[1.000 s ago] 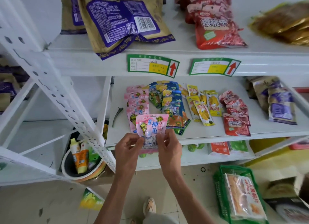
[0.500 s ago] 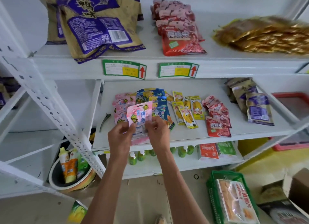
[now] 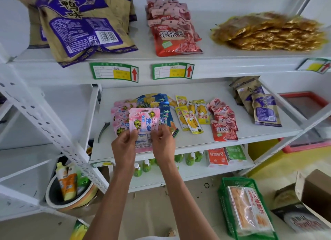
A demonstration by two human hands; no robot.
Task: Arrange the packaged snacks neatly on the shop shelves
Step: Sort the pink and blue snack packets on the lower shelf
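I am getting only one view, from the wide-angle camera sitting on the person's head. It is looking forward and down at a white shelf unit, facing it almost square on and standing close. The middle shelf [image 3: 250,130] is filling the centre of the frame, the upper shelf [image 3: 206,58] is running across the top, and the floor [image 3: 197,200] is showing along the bottom. The hands are reaching in from the lower edge, the left hand [image 3: 123,145] and the right hand [image 3: 163,143] meeting near the centre. Straight shelf edges are bending toward the borders.
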